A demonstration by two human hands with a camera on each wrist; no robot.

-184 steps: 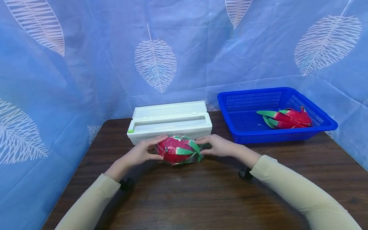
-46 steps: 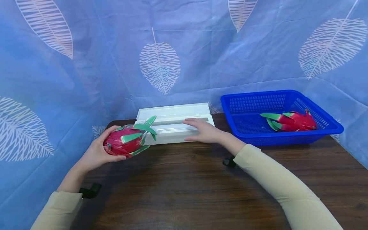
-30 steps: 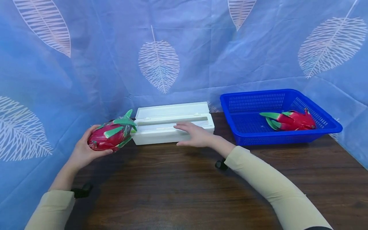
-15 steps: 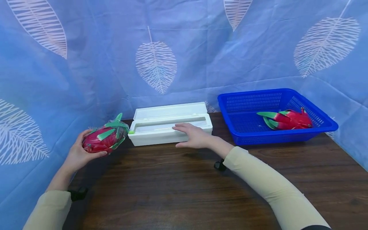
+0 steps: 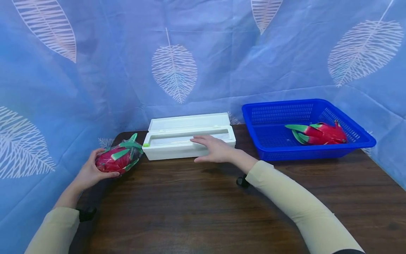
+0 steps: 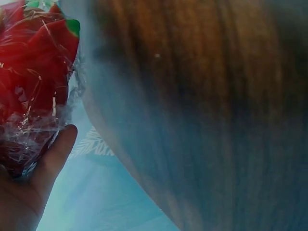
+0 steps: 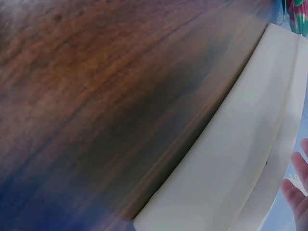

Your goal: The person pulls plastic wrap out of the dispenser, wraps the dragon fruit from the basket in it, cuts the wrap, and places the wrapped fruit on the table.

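My left hand (image 5: 88, 173) grips a red and green dragon fruit (image 5: 115, 160) wrapped in clear film, at the table's left side. Its thumb lies along the near side of the fruit. In the left wrist view the wrinkled film (image 6: 29, 130) shines over the red skin. Just right of the fruit stands a long white cling film dispenser (image 5: 174, 151) with its lid (image 5: 190, 121) raised. My right hand (image 5: 215, 150), fingers spread and holding nothing, is over the dispenser's right front; whether it touches is unclear. In the right wrist view only some fingertips (image 7: 293, 192) show.
A blue plastic basket (image 5: 304, 155) stands at the back right, with an unwrapped dragon fruit (image 5: 323, 134) inside. The dark wooden table (image 5: 190, 211) stretches in front of the dispenser. A blue leaf-patterned cloth (image 5: 127, 70) hangs behind.
Both hands were on the wrapped dragon fruit before the dispenser. The left hand has since carried it leftward and lowered it slightly; the right hand let go and moved over the dispenser, now still.
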